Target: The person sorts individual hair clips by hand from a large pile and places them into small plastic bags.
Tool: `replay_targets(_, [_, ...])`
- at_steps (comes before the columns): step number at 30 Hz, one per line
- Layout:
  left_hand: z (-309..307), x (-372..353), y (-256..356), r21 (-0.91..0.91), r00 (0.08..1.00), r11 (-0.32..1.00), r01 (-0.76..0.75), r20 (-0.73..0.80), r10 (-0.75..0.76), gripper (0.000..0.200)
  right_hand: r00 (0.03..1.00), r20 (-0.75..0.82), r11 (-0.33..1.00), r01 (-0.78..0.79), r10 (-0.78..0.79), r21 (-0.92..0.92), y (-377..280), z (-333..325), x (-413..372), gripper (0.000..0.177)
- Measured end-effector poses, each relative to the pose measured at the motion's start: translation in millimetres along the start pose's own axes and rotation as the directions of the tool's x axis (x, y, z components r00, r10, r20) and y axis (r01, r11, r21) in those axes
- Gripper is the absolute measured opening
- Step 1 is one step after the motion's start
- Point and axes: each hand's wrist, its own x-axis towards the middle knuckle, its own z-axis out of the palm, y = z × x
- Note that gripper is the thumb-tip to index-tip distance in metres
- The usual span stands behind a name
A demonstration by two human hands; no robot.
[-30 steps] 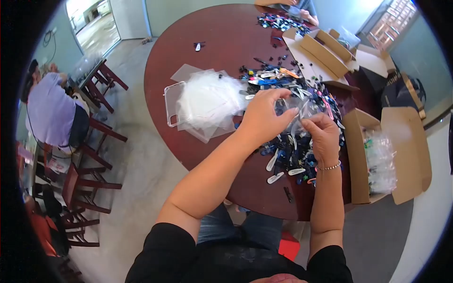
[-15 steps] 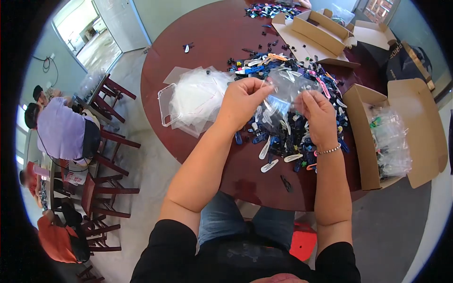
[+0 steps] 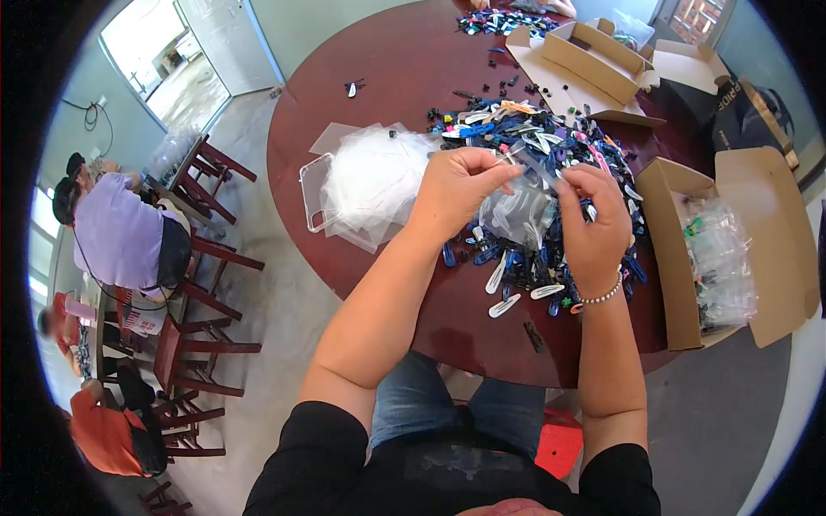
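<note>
A small clear plastic bag [image 3: 519, 215] hangs between my hands over a large pile of snap hair clips [image 3: 516, 268]. My left hand [image 3: 465, 185] pinches its upper left edge between thumb and forefinger. On the opposite side, my right hand [image 3: 594, 219] has its thumb and fingers closed at the bag's upper right edge. Pale clip shapes show through the film, though they may lie beneath it. Left of the pile, a stack of empty clear bags [image 3: 374, 185] rests on the table beside my left forearm.
An open cardboard box [image 3: 675, 301] holding filled bags [image 3: 718, 258] stands at the right table edge. Another opened carton [image 3: 594, 64] and a second clip pile [image 3: 503, 21] lie at the back, near another person's hands. Small black clips are scattered on the round table [image 3: 344, 258].
The bag, earlier stretched between my hands, now hangs lower with its top bunched near my fingers. My right hand has turned and its fingers have shifted. The whole view has moved slightly.
</note>
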Motion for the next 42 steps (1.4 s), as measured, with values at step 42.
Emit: replay_targets(42, [12, -9, 1, 0.279, 0.987, 0.954, -0.111, 0.145, 0.072, 0.009, 0.988, 0.022, 0.942, 0.153, -0.153, -0.298, -21, -1, 9, 0.022])
